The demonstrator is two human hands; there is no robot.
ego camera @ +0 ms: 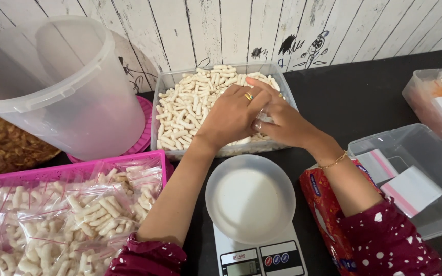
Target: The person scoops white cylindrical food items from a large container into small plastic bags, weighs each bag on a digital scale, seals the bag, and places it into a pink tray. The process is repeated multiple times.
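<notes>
Both my hands are inside a clear rectangular tub [162,110] filled with white puffed snack sticks [190,105]. My left hand [229,118], with a ring on one finger, rests on the sticks near the tub's front wall. My right hand [285,122], a thin bracelet at its wrist, lies against it with fingers stretched over the left hand's fingers. Between the two hands they pinch a small clear plastic bag [260,120], mostly hidden. In front of the tub stands a white digital kitchen scale [260,258] with an empty round white bowl [250,198] on it.
A pink tray [52,173] of filled snack bags sits at the front left, with a large tilted translucent bucket [62,87] behind it. A red packet [323,204] lies by the scale. A clear box [425,143] of empty zip bags and another bagged box [436,99] stand right.
</notes>
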